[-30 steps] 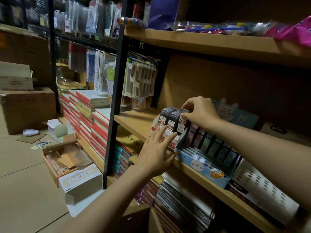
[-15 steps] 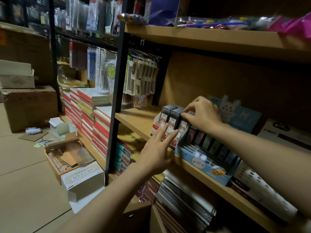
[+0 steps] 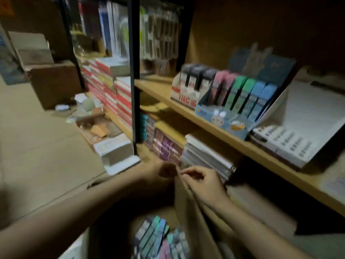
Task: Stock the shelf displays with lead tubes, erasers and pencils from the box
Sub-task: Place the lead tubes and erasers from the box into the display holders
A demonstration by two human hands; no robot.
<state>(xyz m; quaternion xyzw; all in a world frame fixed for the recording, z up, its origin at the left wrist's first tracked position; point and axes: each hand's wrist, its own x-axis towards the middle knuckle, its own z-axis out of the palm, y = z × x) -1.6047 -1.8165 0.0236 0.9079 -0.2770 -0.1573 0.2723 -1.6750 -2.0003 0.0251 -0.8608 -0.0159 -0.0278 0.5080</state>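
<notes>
Frame blurred by motion. Both hands are hanging low, close together over the open cardboard box (image 3: 188, 206) at 6 o'clock, in front of the lower shelf. Right hand (image 3: 205, 184) is showing curled fingers, thumb near the forefinger; whether it is pinching anything cannot be told. Left hand (image 3: 160, 171) is lying in shadow at 9 o'clock of the right one, its grip unreadable. Coloured lead tubes (image 3: 155, 238) are lying in the box below the wrists. On the wooden shelf (image 3: 214, 126) at 1 o'clock, three dark lead tubes (image 3: 196, 77) are standing in a white and red display (image 3: 184, 98), touching a blue display tray (image 3: 224, 118) carrying pink, green and blue tubes (image 3: 242, 94). A white tray (image 3: 291, 144) is sitting at 3 o'clock of it. Stacked notebooks (image 3: 207, 156) are filling the lower shelf. Red-edged stacks (image 3: 112, 90) are standing at 11 o'clock.
</notes>
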